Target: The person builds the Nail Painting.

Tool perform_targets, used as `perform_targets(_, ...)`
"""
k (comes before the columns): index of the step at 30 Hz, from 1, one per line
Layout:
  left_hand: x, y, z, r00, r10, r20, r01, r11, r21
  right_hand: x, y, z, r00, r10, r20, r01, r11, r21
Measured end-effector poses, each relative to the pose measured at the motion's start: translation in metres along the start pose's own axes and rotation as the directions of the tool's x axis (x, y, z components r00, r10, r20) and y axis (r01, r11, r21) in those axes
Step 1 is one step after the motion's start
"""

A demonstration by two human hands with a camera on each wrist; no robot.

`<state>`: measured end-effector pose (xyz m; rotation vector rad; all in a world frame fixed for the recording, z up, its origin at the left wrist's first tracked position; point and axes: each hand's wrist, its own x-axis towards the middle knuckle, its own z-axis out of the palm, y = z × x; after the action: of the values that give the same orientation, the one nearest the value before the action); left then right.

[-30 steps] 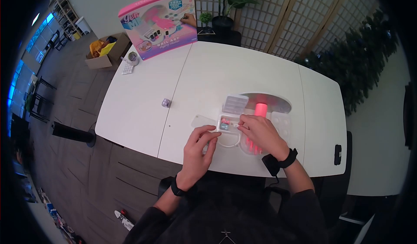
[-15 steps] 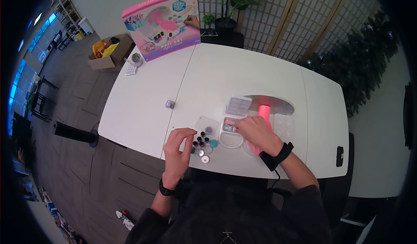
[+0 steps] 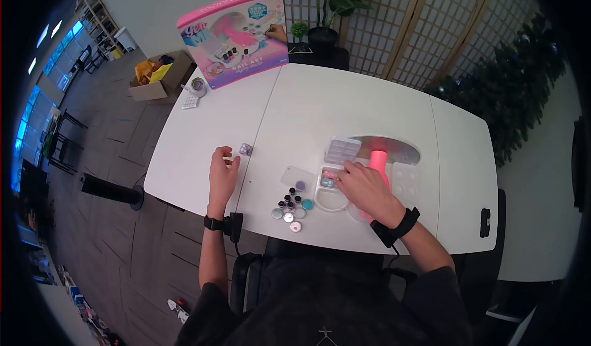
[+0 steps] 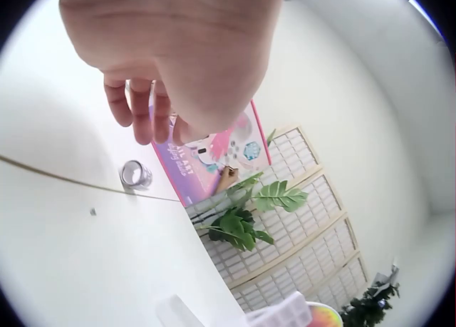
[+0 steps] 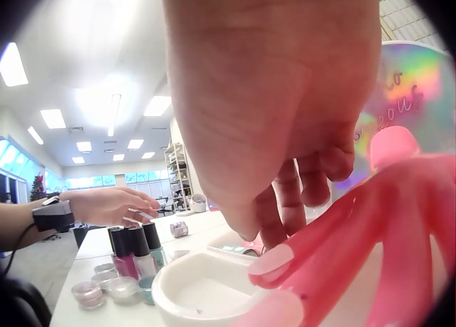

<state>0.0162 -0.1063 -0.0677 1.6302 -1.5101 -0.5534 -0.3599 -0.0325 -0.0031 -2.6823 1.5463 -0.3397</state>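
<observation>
My left hand (image 3: 223,177) hovers over the left part of the table, fingers loosely bent, holding nothing. Just beyond its fingertips stands a small purple-and-silver jar (image 3: 245,149), also seen in the left wrist view as a round jar (image 4: 135,174). My right hand (image 3: 367,189) reaches fingers-down into a compartment of the white tray (image 3: 331,209), at small pink and blue pieces (image 3: 328,180). Its fingertips are partly hidden; I cannot tell whether they pinch a piece. Beneath this hand lies a pink model hand (image 5: 399,206) with pale nails.
Nail polish bottles (image 3: 289,199) with black caps and several small round pots (image 3: 289,217) stand left of the tray. A divided clear lid (image 3: 343,150) stands raised behind it. The nail art box (image 3: 237,41) is at the back left, a black object (image 3: 485,223) at the right edge.
My left hand has moved left from beside the tray to near the small jar, uncovering the bottles and pots. My right hand has stayed over the tray, its fingers now lower in the compartment.
</observation>
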Motion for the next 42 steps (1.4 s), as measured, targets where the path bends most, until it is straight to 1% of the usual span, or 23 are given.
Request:
perform_targets(1,-0.001,0.0,0.004,1.0,0.001,-0.001,-0.001,1.0,0.0,0.0,-0.002,-0.004,1.0,0.019,-0.016,-0.019,0.999,0.036)
perform_targets(3,-0.005,0.0,0.012,0.999,-0.036,0.028,0.031,0.986,0.163,-0.002,-0.006,-0.012,0.999,0.039,-0.034,-0.036,0.997,0.072)
perform_targets(4,-0.006,0.005,0.015,0.999,-0.034,0.026,0.029,0.986,0.163,-0.003,-0.008,-0.018,0.998,0.064,-0.029,-0.062,0.995,0.08)
perform_targets(6,-0.008,0.015,0.015,0.978,-0.19,0.084,0.171,0.967,0.19,-0.007,-0.01,-0.024,0.996,0.085,-0.026,-0.082,0.993,0.087)
perform_targets(8,-0.003,0.008,0.023,0.984,-0.17,0.045,0.161,0.975,0.153,-0.013,-0.012,-0.027,0.995,0.1,-0.012,-0.099,0.989,0.107)
perform_targets(11,0.004,0.004,0.03,0.979,-0.204,0.01,0.199,0.964,0.175,-0.019,-0.017,-0.035,0.997,0.072,-0.029,-0.069,0.994,0.086)
perform_targets(13,0.008,0.0,0.034,0.981,-0.184,-0.052,0.19,0.97,0.151,-0.023,-0.016,-0.035,0.996,0.08,-0.036,-0.077,0.993,0.09)
perform_targets(17,0.015,-0.005,0.04,0.977,-0.194,-0.093,0.205,0.97,0.13,-0.028,-0.017,-0.038,0.994,0.099,-0.041,-0.094,0.989,0.116)
perform_targets(19,0.019,-0.007,0.043,0.979,-0.147,-0.144,0.166,0.978,0.127,-0.031,-0.018,-0.04,0.993,0.107,-0.055,-0.099,0.986,0.134)
perform_targets(23,0.025,-0.01,0.043,0.982,-0.128,-0.136,0.14,0.987,0.082,-0.037,-0.019,-0.046,0.987,0.15,-0.062,-0.137,0.975,0.177)
perform_targets(25,0.023,-0.002,0.035,0.982,-0.176,-0.062,0.167,0.978,-0.128,-0.039,-0.02,-0.049,0.984,0.169,-0.058,-0.154,0.968,0.195)
perform_targets(26,0.019,0.01,0.028,0.983,-0.171,-0.059,0.163,0.978,-0.127,-0.04,-0.021,-0.051,0.981,0.187,-0.053,-0.172,0.962,0.214)
perform_targets(27,0.012,0.022,0.02,0.993,-0.119,-0.005,0.116,0.975,-0.189,-0.04,-0.024,-0.056,0.98,0.192,-0.055,-0.176,0.961,0.215)
perform_targets(28,0.002,0.039,0.009,0.997,-0.065,0.047,0.075,0.965,-0.251,-0.038,-0.03,-0.064,0.977,0.207,-0.053,-0.183,0.937,0.297)
perform_targets(29,-0.012,0.067,-0.003,0.99,-0.096,0.108,0.123,0.949,-0.29,-0.037,-0.038,-0.07,0.974,0.222,-0.05,-0.187,0.906,0.379)
perform_targets(30,-0.026,0.083,-0.009,0.99,-0.095,0.109,0.123,0.95,-0.288,-0.037,-0.046,-0.073,0.974,0.223,-0.05,-0.188,0.905,0.381)
perform_targets(32,-0.053,0.107,-0.017,0.987,0.073,0.144,-0.016,0.931,-0.366,-0.037,-0.063,-0.077,0.966,0.254,-0.04,-0.183,0.786,0.59)
perform_targets(33,-0.066,0.117,-0.019,0.981,0.124,0.151,-0.053,0.912,-0.406,-0.039,-0.071,-0.075,0.966,0.255,-0.049,-0.154,0.713,0.684)
perform_targets(34,-0.08,0.126,-0.019,0.973,0.173,0.156,-0.087,0.891,-0.446,-0.04,-0.078,-0.073,0.966,0.252,-0.052,-0.15,0.715,0.682)
perform_targets(36,-0.101,0.143,-0.022,0.949,0.245,0.2,-0.144,0.897,-0.419,-0.041,-0.092,-0.067,0.944,0.276,-0.183,-0.018,0.594,0.804)
perform_targets(38,-0.119,0.157,-0.023,0.922,0.304,0.24,-0.193,0.898,-0.396,-0.044,-0.101,-0.062,0.937,0.282,-0.204,0.002,0.583,0.813)
perform_targets(40,-0.13,0.166,-0.019,0.909,0.332,0.251,-0.214,0.89,-0.403,-0.044,-0.108,-0.058,0.908,0.329,-0.26,0.017,0.59,0.808)
perform_targets(42,-0.136,0.171,-0.012,0.883,0.389,0.263,-0.263,0.873,-0.411,-0.047,-0.111,-0.054,0.894,0.36,-0.267,0.015,0.572,0.82)
